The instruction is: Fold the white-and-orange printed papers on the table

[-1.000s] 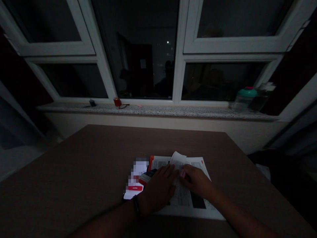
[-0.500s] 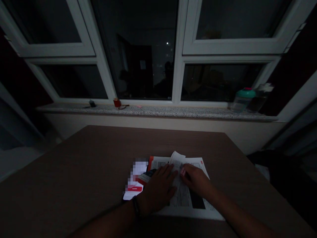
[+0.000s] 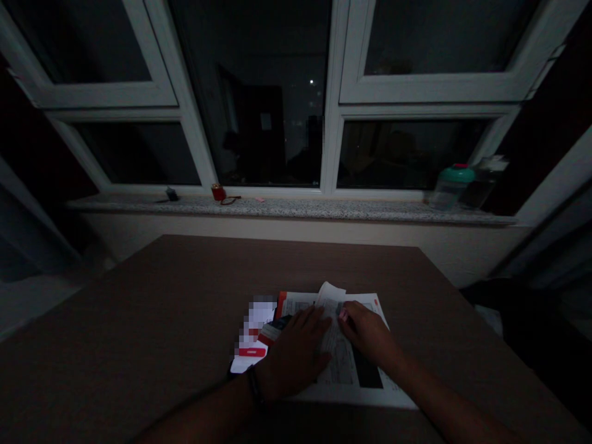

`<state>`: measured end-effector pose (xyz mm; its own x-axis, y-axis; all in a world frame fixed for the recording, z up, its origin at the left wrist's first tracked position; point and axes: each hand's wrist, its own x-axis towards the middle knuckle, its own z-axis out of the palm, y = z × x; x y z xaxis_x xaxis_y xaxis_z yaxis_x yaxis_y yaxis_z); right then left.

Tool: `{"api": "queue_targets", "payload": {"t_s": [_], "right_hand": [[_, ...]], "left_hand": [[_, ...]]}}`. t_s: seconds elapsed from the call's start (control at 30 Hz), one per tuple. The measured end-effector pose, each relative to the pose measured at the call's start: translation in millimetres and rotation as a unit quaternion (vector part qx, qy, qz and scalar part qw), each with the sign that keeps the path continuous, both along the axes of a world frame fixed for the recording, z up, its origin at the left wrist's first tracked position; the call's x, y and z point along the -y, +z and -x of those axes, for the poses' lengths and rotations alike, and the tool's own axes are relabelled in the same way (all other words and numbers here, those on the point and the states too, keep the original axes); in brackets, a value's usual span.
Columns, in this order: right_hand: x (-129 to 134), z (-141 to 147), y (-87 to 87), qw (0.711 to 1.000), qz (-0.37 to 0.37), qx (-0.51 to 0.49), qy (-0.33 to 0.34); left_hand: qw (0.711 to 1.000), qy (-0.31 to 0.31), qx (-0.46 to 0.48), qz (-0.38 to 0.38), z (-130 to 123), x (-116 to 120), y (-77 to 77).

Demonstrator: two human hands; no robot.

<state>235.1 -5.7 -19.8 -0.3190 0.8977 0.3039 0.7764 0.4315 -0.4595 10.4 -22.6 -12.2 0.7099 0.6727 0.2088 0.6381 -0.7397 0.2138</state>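
Observation:
Printed papers (image 3: 342, 370) lie on the brown table (image 3: 185, 296), with a curled sheet (image 3: 330, 294) on top of them. My left hand (image 3: 298, 345) rests flat on the sheet with its fingers spread and a dark band round the wrist. Just right of it, my right hand (image 3: 367, 330) pinches a small pink object (image 3: 343, 314) against the sheet; the room is too dark to make out exactly what it is. A lit phone screen (image 3: 256, 320) shows to the left, partly blurred, and a dark, white and red item (image 3: 272, 332) lies between it and my left hand.
Behind the table runs a speckled windowsill (image 3: 296, 208). On it stand a green-lidded container (image 3: 451, 185), a clear bottle (image 3: 483, 182), a small red jar (image 3: 217, 192) and a small dark item (image 3: 171, 194). Dark windows rise above.
My right hand has shifted very slightly upward on the sheet with the pink object. My left hand stays where it was.

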Motion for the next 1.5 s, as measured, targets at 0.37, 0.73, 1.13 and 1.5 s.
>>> {"api": "queue_targets", "payload": {"t_s": [0.37, 0.73, 1.13, 1.5], "right_hand": [[8, 0, 7.8, 0.99, 0.019, 0.043, 0.132], [6, 3, 5.8, 0.999, 0.015, 0.012, 0.028], [6, 2, 5.4, 0.997, 0.022, 0.03, 0.069], [11, 1, 9.7, 0.986, 0.023, 0.055, 0.158]], "left_hand": [[1.0, 0.018, -0.01, 0.0, -1, -1, -2.9], [1.0, 0.018, 0.002, -0.001, -1, 0, -2.5], [1.0, 0.022, -0.007, 0.004, -1, -1, -2.0], [1.0, 0.022, 0.001, 0.004, -1, 0, -3.0]]}}
